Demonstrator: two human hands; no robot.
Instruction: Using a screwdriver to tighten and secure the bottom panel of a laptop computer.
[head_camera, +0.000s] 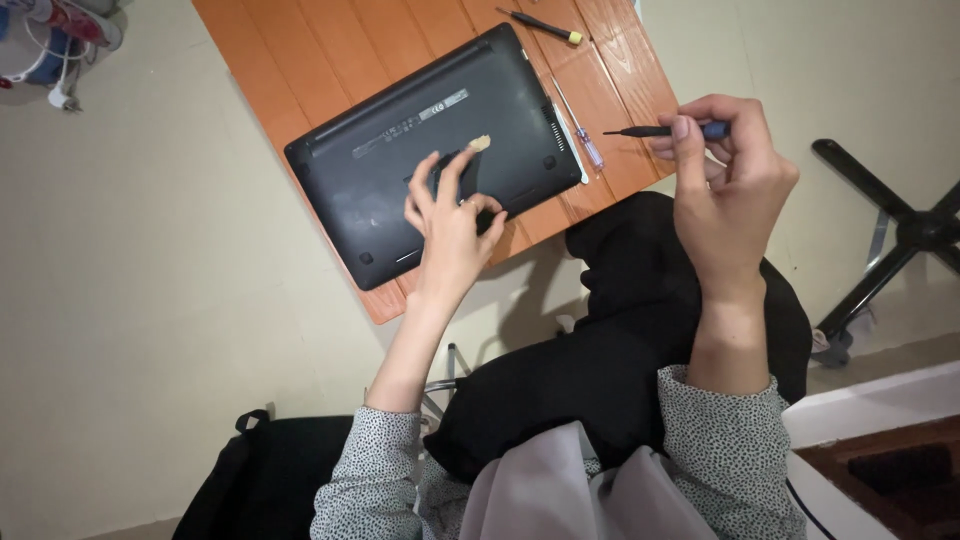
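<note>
Small orange table (300, 60) on a beige floor (150, 300); left hand (450, 225) spread on the laptop (430, 150), right hand (725, 185) pinching a screwdriver (660, 130).

Beige floor (150, 300) (black chair base (905, 235)).

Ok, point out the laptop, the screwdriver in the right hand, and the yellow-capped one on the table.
laptop (400, 150): head view, bare part of its black underside.
blue-handled screwdriver (650, 131): head view, dark shaft left of the fingers.
yellow-capped screwdriver (545, 26): head view, middle of its black body.
</note>
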